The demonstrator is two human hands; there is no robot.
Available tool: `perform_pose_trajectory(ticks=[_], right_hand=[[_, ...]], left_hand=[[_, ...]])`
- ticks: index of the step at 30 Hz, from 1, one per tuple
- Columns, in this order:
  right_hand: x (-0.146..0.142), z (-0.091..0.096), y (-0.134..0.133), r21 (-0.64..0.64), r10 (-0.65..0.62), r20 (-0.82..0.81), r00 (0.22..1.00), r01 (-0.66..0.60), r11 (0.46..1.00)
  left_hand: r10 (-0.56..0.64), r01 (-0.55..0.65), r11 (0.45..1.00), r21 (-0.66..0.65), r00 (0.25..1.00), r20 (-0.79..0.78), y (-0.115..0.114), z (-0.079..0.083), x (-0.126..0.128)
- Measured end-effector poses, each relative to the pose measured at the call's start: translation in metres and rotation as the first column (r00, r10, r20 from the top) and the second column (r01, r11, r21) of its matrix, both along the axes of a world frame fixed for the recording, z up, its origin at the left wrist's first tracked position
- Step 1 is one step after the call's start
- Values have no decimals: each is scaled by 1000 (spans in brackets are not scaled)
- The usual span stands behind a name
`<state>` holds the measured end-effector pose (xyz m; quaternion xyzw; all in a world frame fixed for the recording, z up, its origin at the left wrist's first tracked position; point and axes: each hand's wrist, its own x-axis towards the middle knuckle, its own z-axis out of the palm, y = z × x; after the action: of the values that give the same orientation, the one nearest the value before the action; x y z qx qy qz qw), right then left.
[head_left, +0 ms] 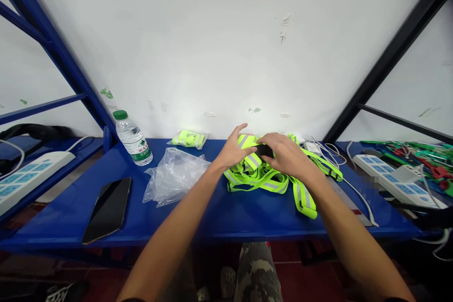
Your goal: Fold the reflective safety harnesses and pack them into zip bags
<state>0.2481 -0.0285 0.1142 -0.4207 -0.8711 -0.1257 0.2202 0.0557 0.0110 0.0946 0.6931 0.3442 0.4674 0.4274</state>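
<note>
A loose heap of fluorescent yellow reflective straps (274, 183) with grey stripes lies on the blue table in front of me. My left hand (231, 151) grips its left side, the thumb laid over a strap and one finger sticking up; the other fingers are hidden. Between my hands a black piece (264, 151) sits among the straps. From the right, my right hand (285, 152) curls its fingers over that black piece and the strap beside it. One folded strap end (305, 202) trails toward the table's front edge, and another stretches right.
Left on the blue table (219, 222) are a phone (108, 208), a water bottle (133, 139) and clear plastic bags (175, 174). A bagged yellow bundle (189, 138) lies by the wall. White cables and a power strip (396, 180) are on the right.
</note>
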Motion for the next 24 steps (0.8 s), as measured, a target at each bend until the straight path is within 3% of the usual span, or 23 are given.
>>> perform_pose_trajectory(ticks=[3,9,13,16,19,22,24], right_hand=[[0,0,-4,-32,-52,7,999,52,998],[1,-8,-3,-44,-146,88,985,150,988],[12,-11,8,-123,-96,29,995,98,987],[21,-12,19,5,-79,-163,984,81,997],[23,-12,30,206,-152,-371,916,241,948],[11,-21,35,179,-235,-365,901,315,932],[-5,-36,35,91,-211,-254,944,241,966]], left_hand=[[-15,15,1000,17,1000,3,-2,3,2],[106,-86,984,155,986,-125,-3,0,3],[202,-157,961,229,961,-187,0,-5,3],[384,-303,891,338,899,-208,5,-7,1],[518,-404,821,404,824,-230,8,-3,-12],[571,-396,780,485,768,-291,0,6,-39],[620,-363,752,550,672,-405,-15,9,-62]])
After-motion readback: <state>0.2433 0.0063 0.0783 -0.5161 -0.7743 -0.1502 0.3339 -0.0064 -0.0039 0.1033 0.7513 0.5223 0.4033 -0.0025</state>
